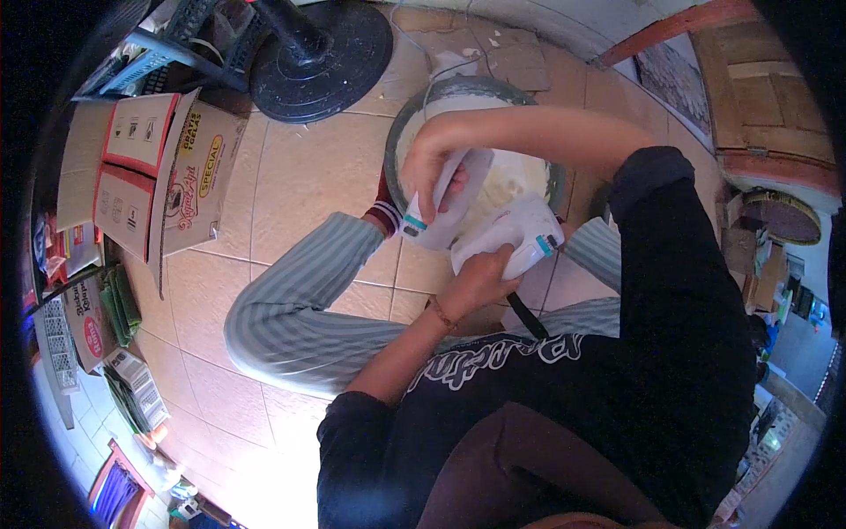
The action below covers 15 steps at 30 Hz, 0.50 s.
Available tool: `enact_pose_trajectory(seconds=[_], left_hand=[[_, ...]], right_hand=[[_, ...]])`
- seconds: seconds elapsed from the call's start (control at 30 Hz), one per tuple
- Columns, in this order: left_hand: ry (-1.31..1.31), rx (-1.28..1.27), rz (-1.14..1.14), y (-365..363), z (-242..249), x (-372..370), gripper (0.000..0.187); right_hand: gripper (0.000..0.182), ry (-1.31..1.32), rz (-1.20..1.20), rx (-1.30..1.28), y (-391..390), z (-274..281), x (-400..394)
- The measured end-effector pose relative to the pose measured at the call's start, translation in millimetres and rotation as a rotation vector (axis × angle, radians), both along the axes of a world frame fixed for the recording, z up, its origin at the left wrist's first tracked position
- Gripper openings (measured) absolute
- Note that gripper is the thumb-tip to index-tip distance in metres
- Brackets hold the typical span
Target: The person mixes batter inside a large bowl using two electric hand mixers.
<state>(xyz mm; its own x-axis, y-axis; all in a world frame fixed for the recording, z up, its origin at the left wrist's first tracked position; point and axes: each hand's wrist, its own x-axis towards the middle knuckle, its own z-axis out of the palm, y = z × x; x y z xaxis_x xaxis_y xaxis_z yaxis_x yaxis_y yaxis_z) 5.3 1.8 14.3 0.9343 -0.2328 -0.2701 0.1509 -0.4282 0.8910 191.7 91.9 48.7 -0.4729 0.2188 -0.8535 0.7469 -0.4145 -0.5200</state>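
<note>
Left hand [476, 280]: clenched around the handle of a white hand mixer [511, 234], centre of the frame, wrist coming up from the lower middle.
Right hand [434, 176]: reaching in from the upper right, fingers closed on a white piece with a teal band [432, 225] at the mixer's front end; whether this is a detachable part or the mixer's nose is hard to tell from this angle.
Bowl [397, 141]: large, dark-rimmed, on the tiled floor [308, 159] in the upper middle, holding a pale, whipped-looking mixture [511, 181].
Mixer versus grip: the body lies just above the left palm, tilted toward the bowl; the front piece sits directly under the right fingers, over the bowl's near edge.
Cord [527, 316]: a dark strap or cable hangs below the left hand, across the striped trouser leg [300, 300].
Risk: the bowl stands unheld between the knees, so a tug on the front piece could tip or shove it; fingers near the working end would be caught if the switch were pressed.
Surroundings: cardboard boxes [176, 167] upper left, black fan base [322, 57] at the top.
</note>
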Motion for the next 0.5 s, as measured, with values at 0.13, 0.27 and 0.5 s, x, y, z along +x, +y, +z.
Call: enact_pose_trajectory(seconds=[0.13, 0.27, 0.5], left_hand=[[0.022, 0.053, 0.077, 0.5, 1.4, -0.8, 0.058], [-0.04, 0.131, 0.213, 2.0, 1.0, -3.0, 0.057], [-0.049, 0.213, 0.282, 29.8, -3.0, -6.6, 0.052]], right_hand=[[0.036, 0.152, -0.36, 0.043, -9.6, -1.4, 37.7], [0.029, 0.22, -0.915, 0.172, -45.6, -13.4, 82.3], [0.028, 0.295, -1.716, 0.3, -122.1, -35.9, 119.0]])
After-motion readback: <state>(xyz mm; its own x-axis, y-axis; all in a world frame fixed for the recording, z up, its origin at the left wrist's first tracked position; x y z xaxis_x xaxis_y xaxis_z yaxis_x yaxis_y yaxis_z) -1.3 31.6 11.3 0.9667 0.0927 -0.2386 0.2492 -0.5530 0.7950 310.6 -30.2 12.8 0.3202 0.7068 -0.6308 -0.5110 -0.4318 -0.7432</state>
